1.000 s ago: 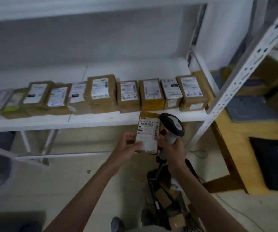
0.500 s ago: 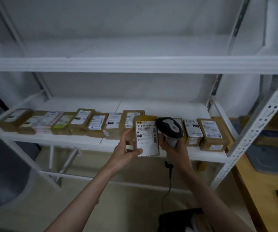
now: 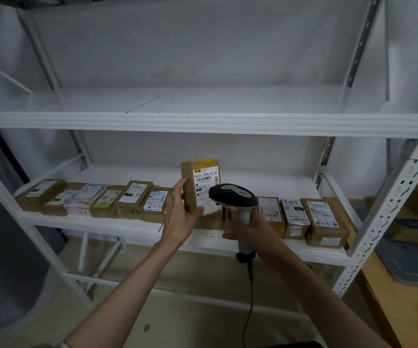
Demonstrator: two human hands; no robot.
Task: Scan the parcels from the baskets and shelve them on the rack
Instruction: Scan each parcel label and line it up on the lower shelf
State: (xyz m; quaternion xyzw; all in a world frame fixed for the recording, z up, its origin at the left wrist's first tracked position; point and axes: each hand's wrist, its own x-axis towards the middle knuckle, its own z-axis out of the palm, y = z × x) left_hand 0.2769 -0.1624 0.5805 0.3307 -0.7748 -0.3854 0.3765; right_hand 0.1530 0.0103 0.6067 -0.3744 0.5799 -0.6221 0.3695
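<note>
brown cardboard parcel is up in my left hand, held upright with its label facing me, thumb on the near face and fingers curled round its left edge. it sits in the air just in front of the row of parcels already lying on the lower shelf of the white rack. my right hand is wrapped tight round the handle of the scanner, whose dark head sits right beside the lower corner of the label, its cord dangling down toward the floor.

looks like i'm at the scan step, with shelving next. honestly the scanner head seems too close and off to one side of the barcode, so i'd guess a misread is the first thing that could go wrong. lighting here is dim too, which won't help.

second worry: the obvious gap in the row is right behind my hands, between the left group and the three boxes on the right. it looks narrow, so if i push the parcel in carelessly it could shove a neighbour back or tip off the front lip. my grip is only on one side of the parcel, so a bump against the scanner might twist it loose. the upper shelf has nothing visible on it, so that's a safer fallback.
</note>
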